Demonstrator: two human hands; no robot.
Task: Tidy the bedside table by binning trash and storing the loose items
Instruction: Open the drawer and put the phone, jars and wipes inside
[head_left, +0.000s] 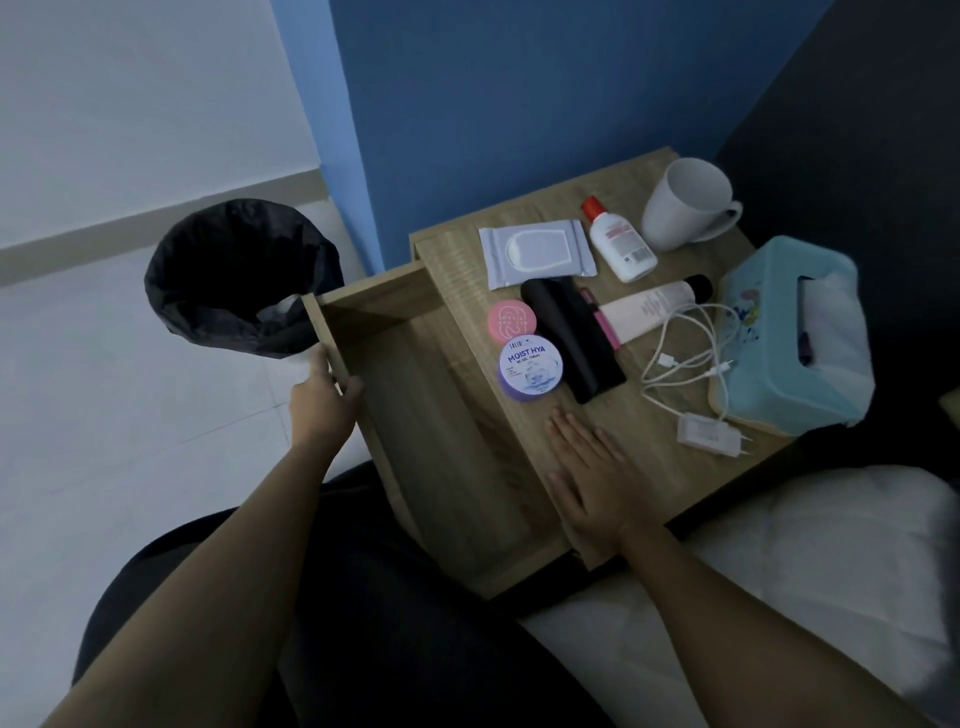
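The wood-grain bedside table (654, 462) stands against a blue wall (519, 104) on pale floor tiles (130, 415), with white bedding (779, 571) at the near right. Its drawer (441, 426) is pulled out to the left. The left hand (324, 400) grips the drawer's front panel, thumb inside. The right hand (587, 478) lies flat on the near table top, fingers straight, holding nothing. A black-lined bin (234, 280) sits far left. On top lie a purple jar (530, 371) reading "MOIST HYA", a pink tin (511, 321), wipes pack (537, 253), red-capped bottle (618, 241), white mug (685, 202), charger (709, 434) and teal tissue box (774, 338). Other print is too small to read.
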